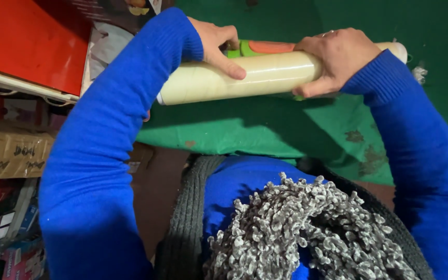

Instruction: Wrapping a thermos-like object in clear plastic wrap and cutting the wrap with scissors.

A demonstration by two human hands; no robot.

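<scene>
Cream-coloured film wound on a long roll (pixel 265 72) sits in both hands, held level above the green-covered desk (pixel 265 129). Left hand (pixel 216 44) has its grip clamped over the roll's middle, thumb stretched along the front. Right hand (pixel 335 57) has its grip closed round the roll nearer the far end. Behind the roll shows a green and orange package (pixel 257 48). Blue sleeves (pixel 99 155) frame the view; a grey looped scarf (pixel 296 233) hangs below, cardboard boxes (pixel 9 150) at left.
</scene>
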